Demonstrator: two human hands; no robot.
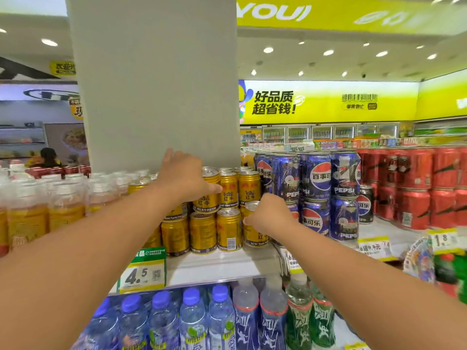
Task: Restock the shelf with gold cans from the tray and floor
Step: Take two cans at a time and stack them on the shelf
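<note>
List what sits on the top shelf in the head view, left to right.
Clear-capped bottles of yellow drink → gold Red Bull cans, with the left hand and right hand on them → blue Pepsi cans → black Pepsi can → red cans.

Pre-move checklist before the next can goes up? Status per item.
1. Left hand on an upper-tier gold can: ok.
2. Right hand gripping a gold can on the lower row: ok.
3. Upper-tier cans upright: ok.
4. Lower row upright on the shelf: ok.
5. Blue cola cans right beside the right hand, clearance: not ok.
6. Tray and floor stock: cannot tell, out of view.
</note>
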